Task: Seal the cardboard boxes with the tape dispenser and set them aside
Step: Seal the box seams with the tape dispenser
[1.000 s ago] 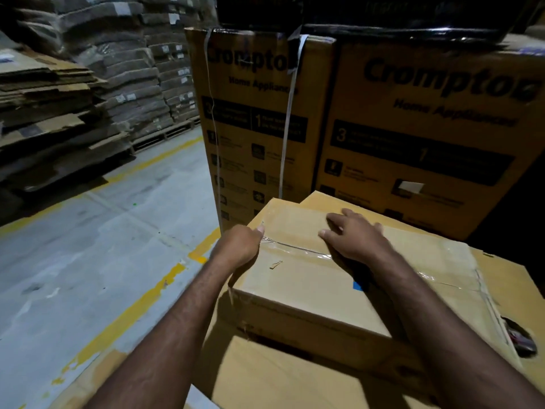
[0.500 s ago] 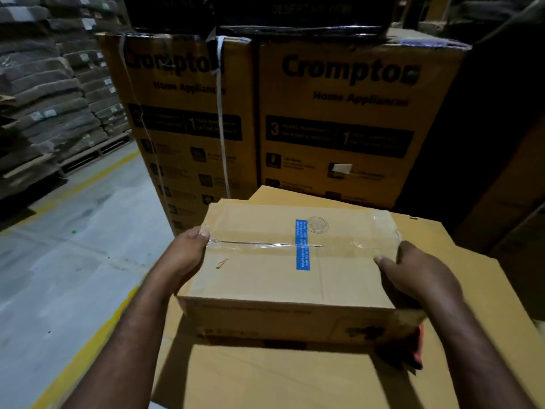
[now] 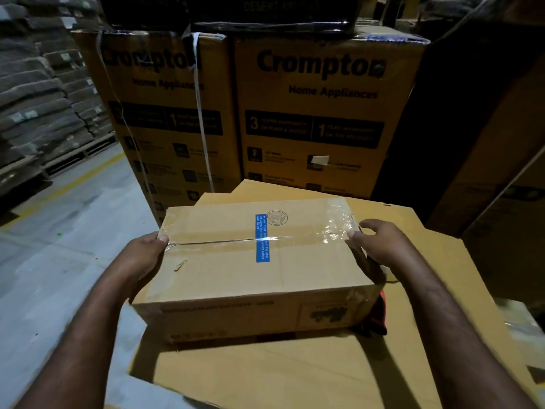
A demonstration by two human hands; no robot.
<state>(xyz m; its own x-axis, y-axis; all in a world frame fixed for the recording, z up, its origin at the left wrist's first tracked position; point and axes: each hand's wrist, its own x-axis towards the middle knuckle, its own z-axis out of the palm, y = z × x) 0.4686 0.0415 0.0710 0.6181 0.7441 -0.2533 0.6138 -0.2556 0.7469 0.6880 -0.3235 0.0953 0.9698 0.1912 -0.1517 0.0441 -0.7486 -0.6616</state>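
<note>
A small brown cardboard box (image 3: 236, 278) lies square in front of me, with clear tape along its top seam and a blue label across it. My left hand (image 3: 144, 255) grips its left end, thumb on the taped corner. My right hand (image 3: 377, 249) holds its right end, thumb at the top edge and fingers down the side. A red and black object (image 3: 379, 318), probably the tape dispenser, shows under the box's near right corner, mostly hidden. The box sits on or just above a flat cardboard sheet (image 3: 295, 376); I cannot tell which.
Two tall printed appliance cartons (image 3: 312, 113) stand close behind the box, one bound with a white strap (image 3: 202, 119). Dark cartons (image 3: 486, 160) rise at the right. Grey concrete floor (image 3: 59, 261) with a yellow line lies to the left, stacked flattened cardboard on pallets (image 3: 38, 95) beyond it.
My right hand slid from the top of the box to its right end. The box has turned square to me between both hands, and my view has swung to the right.
</note>
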